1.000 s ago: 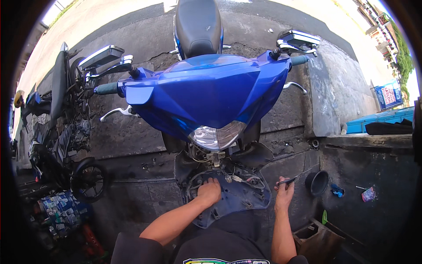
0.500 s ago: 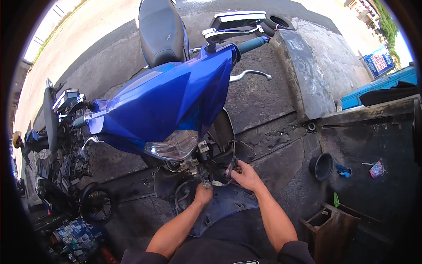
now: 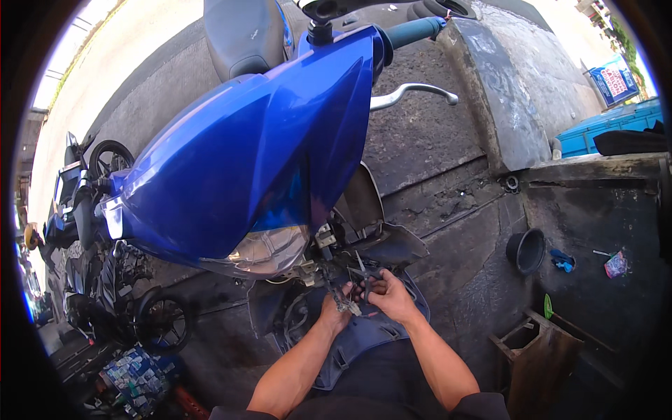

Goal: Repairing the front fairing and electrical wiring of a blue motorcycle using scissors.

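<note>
In front of me stands a blue scooter; its front cover [image 3: 266, 154] and clear headlight [image 3: 269, 252] are above my hands. Below the headlight, wires and connectors hang exposed. My left hand [image 3: 335, 315] is closed on a wire bundle [image 3: 347, 306] with a pale connector. My right hand [image 3: 394, 299] grips the dark handles of a pair of scissors [image 3: 361, 269], whose silver blades point up, away from me. The two hands are close together. Beneath them is a dark plastic panel [image 3: 374, 346]. Whether the blades touch a wire, I cannot tell.
At the right are a black bucket [image 3: 526, 250], a blue cloth [image 3: 562, 260] and a wooden box [image 3: 535, 357]. A concrete block [image 3: 493, 98] rises beyond. More motorcycles [image 3: 105, 287] stand at the left, near a pile of small packets [image 3: 136, 378]. A brake lever [image 3: 413, 94] juts out.
My view has moved closer to the scooter. My right hand has turned so the scissor blades show. My left hand has come nearer to it with the wires.
</note>
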`<state>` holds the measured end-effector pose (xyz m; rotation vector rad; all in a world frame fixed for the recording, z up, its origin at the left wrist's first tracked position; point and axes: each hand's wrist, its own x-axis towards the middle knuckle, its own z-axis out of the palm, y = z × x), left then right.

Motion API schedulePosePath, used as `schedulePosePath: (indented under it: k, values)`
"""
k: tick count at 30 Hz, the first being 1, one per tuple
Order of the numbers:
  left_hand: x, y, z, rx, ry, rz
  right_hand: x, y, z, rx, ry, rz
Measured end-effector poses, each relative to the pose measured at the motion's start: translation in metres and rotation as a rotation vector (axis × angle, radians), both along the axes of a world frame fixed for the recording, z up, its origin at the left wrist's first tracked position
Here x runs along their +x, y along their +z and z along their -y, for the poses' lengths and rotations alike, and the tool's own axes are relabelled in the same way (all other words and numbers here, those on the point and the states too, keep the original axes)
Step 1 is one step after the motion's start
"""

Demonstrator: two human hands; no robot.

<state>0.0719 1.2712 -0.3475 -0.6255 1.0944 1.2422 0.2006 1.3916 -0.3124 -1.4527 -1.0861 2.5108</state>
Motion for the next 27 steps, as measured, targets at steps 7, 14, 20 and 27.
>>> schedulePosePath:
  k: [7,14,20,27]
  values:
    - [0.003,0.005,0.000,-0.015,0.069,0.019,-0.020,-0.012,0.009,0.195,-0.055,0.085]
    - [0.001,0.006,-0.003,-0.041,0.047,0.026,-0.021,-0.016,-0.002,0.106,-0.047,0.015]
    - [0.005,-0.003,0.002,-0.035,-0.198,-0.402,-0.025,-0.018,-0.005,0.191,0.051,0.103]
    - [0.006,0.001,-0.004,0.222,-0.502,-1.088,-0.020,-0.027,0.008,0.058,-0.210,0.042]
